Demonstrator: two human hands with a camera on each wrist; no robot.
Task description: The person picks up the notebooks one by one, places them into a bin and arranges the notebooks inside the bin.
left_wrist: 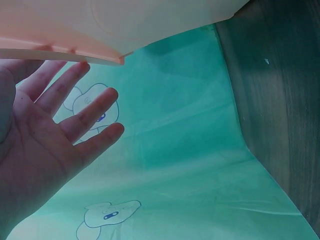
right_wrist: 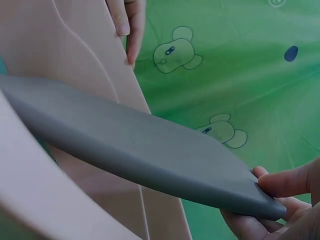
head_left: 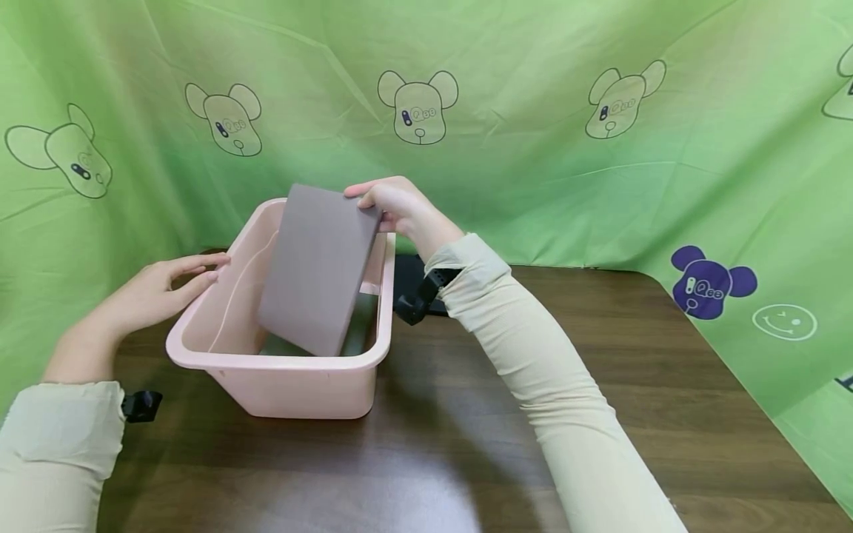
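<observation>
My right hand (head_left: 403, 207) pinches a corner of a flat grey rectangular slab (head_left: 320, 266) with rounded edges, thumb on one face and fingers under the other. Tilted, the slab leans down into a pink plastic bin (head_left: 273, 361), its upper end above the rim. In the right wrist view the grey slab (right_wrist: 130, 135) crosses the bin's opening. My left hand (head_left: 149, 296) touches the bin's left rim with extended fingertips; the left wrist view shows that hand (left_wrist: 55, 110) with its fingers spread beside the rim. Inside the bin, a dark grey-green surface (head_left: 363, 322) shows below the slab.
The bin stands on a dark wooden table (head_left: 520, 444). Behind its right side lies a flat black object (head_left: 408, 277), partly hidden by my right wrist and its black wrist camera (head_left: 420, 300). A green curtain (head_left: 520, 185) with printed bear heads hangs around the table's back and sides.
</observation>
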